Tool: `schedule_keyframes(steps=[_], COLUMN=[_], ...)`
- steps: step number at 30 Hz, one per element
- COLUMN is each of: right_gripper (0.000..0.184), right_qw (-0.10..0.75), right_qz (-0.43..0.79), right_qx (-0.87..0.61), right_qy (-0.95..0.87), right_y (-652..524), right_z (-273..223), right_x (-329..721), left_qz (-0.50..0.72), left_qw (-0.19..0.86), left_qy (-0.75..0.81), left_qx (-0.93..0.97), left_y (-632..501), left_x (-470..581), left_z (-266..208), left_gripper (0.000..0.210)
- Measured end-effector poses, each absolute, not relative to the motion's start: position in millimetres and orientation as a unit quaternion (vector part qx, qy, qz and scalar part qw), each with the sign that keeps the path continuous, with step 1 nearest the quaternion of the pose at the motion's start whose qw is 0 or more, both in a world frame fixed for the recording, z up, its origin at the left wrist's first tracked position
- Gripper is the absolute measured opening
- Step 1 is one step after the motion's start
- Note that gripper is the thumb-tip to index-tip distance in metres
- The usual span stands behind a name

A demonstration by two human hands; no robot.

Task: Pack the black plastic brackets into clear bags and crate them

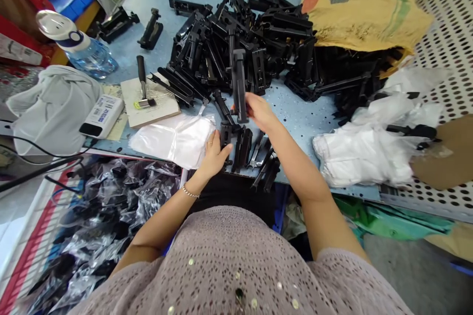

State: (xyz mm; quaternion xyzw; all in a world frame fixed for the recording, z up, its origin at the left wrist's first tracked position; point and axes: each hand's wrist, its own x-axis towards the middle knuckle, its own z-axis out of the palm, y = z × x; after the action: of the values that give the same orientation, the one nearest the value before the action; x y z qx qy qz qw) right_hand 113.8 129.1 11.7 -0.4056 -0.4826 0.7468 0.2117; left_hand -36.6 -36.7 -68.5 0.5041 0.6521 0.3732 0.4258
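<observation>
Head view: right hand (260,112) gripping a black part (239,86) at its left side; left hand (213,155) spread, beside the row of parts (241,150) to its right. A careless sweep could push that row off the desk's (303,118) near edge.

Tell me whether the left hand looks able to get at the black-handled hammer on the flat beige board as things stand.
Probably yes: a low pile of translucent white plastic bags lies between the left hand and the black-handled hammer, but nothing seems to cover the hammer or wall it off.
</observation>
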Motion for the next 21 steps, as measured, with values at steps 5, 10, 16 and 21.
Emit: schedule_keyframes(steps=[5, 10, 16, 21], right_gripper=[0.037, 0.043, 0.024, 0.040], right_qw=[0.150, 0.085, 0.231, 0.231], right_qz=[0.850, 0.744, 0.294, 0.226], right_qx=[-0.306, -0.346, -0.400, -0.382], right_qy=[-0.402, -0.565, -0.837, -0.866], right_y=[32.9, 1.8, 11.5, 22.7], right_z=[9.5, 17.5, 58.2, 58.2], right_x=[120.2, 130.3, 145.3, 134.6], left_qz=[0.566, 0.586, 0.578, 0.548], left_qw=[0.447, 0.624, 0.550, 0.613], left_qy=[0.536, 0.407, 0.465, 0.444], left_qx=[0.439, 0.319, 0.384, 0.356], left_y=[-33.5, -40.3, -47.3, -50.2], left_x=[-37.3, -36.3, -41.5, -36.6], left_z=[-20.9, 20.4, 26.1, 24.0], left_gripper=[0.069, 0.070, 0.080, 0.086])
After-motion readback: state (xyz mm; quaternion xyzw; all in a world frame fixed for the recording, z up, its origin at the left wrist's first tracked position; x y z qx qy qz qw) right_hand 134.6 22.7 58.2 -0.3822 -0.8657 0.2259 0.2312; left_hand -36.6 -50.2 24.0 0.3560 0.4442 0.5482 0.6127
